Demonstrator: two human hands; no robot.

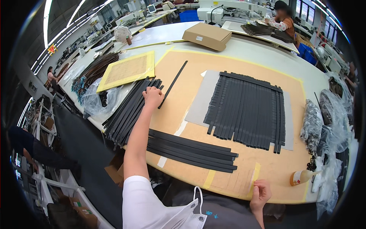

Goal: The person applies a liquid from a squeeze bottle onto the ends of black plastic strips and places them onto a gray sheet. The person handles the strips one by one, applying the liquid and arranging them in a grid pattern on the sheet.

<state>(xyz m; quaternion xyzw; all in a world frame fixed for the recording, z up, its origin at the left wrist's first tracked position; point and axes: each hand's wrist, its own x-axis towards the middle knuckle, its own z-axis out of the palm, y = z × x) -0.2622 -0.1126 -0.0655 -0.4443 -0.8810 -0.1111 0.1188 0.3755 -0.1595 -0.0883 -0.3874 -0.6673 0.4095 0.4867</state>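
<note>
My left hand [153,97] rests at the far end of a fanned pile of black strips [126,114], its fingers curled down and closed on a strip there. Just to its right, a single black strip [173,84] lies apart on the table. My right hand [261,192] is by the table's near edge, beside a piece of yellow tape [254,177]. Its fingers are pinched together, and what they hold, if anything, cannot be made out. A panel of black strips laid side by side [246,110] lies on a grey sheet [198,97]. Closer to me is a row of long black strips [190,152].
A yellow-edged board [127,71] overlaps the pile's far end. Brown strips [95,68] and clear plastic [101,101] lie far left. A cardboard box [207,35] stands at the back. On the right are an amber bottle [301,177] and plastic-wrapped bundles [329,118].
</note>
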